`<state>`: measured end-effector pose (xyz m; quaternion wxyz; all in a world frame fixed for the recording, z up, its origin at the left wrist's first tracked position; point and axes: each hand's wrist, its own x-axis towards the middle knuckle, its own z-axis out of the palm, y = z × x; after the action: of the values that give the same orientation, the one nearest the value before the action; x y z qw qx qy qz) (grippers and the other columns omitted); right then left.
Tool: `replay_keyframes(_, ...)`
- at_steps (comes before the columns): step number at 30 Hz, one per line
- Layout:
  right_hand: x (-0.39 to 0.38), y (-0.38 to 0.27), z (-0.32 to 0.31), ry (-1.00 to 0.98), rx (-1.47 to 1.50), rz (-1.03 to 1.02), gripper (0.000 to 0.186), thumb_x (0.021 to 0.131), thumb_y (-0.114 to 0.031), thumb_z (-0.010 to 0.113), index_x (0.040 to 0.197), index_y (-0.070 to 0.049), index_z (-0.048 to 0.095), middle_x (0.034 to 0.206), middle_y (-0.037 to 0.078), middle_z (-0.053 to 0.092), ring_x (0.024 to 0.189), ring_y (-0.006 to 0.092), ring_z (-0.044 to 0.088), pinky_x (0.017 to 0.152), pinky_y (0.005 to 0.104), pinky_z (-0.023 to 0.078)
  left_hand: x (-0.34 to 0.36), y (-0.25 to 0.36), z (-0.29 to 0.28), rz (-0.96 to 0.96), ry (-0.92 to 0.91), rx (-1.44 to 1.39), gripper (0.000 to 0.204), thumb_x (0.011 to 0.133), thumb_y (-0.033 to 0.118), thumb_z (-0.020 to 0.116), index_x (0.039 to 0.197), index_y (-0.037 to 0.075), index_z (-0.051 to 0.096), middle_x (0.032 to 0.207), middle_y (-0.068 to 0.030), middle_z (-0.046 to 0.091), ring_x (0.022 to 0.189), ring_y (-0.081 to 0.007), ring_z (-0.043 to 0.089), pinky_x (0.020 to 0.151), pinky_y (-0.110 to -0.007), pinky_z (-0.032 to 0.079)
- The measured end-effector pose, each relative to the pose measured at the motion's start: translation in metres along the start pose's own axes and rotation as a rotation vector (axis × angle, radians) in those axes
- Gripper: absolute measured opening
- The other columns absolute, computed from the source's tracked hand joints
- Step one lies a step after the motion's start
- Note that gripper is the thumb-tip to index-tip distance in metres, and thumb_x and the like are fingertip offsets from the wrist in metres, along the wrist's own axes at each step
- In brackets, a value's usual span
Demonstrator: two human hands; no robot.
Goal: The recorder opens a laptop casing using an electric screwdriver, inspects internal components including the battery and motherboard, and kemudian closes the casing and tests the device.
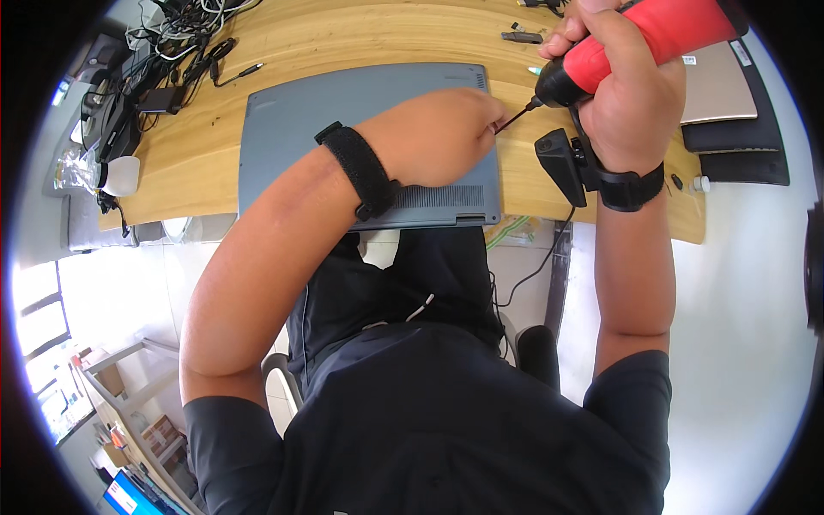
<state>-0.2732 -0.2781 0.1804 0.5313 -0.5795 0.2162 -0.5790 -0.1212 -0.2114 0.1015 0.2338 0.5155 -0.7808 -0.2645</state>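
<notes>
Lying underside-up on the wooden desk (193,167), the grey laptop (335,96) runs its long axis left to right, its middle partly covered by the left forearm and hand. Beyond its right side, the red-and-black power screwdriver (678,30) slants, nose down and leftward toward the laptop's right edge, its rear end cut off by the top of the view. The right hand (635,107) wraps its body. The left hand (442,137) is curled, fingertips gathered at the thin dark bit (518,116); the bit's tip is hidden, so I cannot tell whether they pinch it.
</notes>
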Motion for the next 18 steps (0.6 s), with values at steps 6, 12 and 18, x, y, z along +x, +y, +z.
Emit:
replay_keyframes(6,0.008,0.019,-0.016,-0.286,0.587,0.013,0.009,0.090,-0.009,0.063,0.094,-0.003,0.057,0.076,0.008,0.059,0.066,0.0181,0.059,0.066,0.0332,0.053,-0.001,-0.002,0.002,0.051,0.025,-0.023,0.021,0.097,0.009,0.048,0.112,-0.001,0.060,0.102,-0.0188,0.063,0.101,-0.0383,0.058,0.090,-0.044,0.047)
replay_keyframes(12,0.001,0.005,-0.017,-0.121,0.037,0.031,0.010,0.090,-0.009,0.063,0.094,-0.001,0.060,0.078,0.010,0.058,0.071,0.0213,0.059,0.070,0.0371,0.052,0.001,-0.001,0.005,0.041,0.011,-0.050,0.022,0.094,0.007,0.048,0.110,-0.002,0.060,0.101,-0.0192,0.062,0.100,-0.0386,0.058,0.088,-0.045,0.047)
replay_keyframes(18,0.001,0.005,-0.014,-0.103,-0.001,0.023,0.009,0.090,-0.009,0.063,0.093,-0.001,0.061,0.078,0.010,0.058,0.071,0.0212,0.059,0.070,0.0369,0.053,0.002,-0.001,0.004,0.043,0.013,-0.052,0.021,0.093,0.006,0.047,0.108,-0.002,0.059,0.100,-0.0202,0.062,0.099,-0.0399,0.058,0.086,-0.047,0.047)
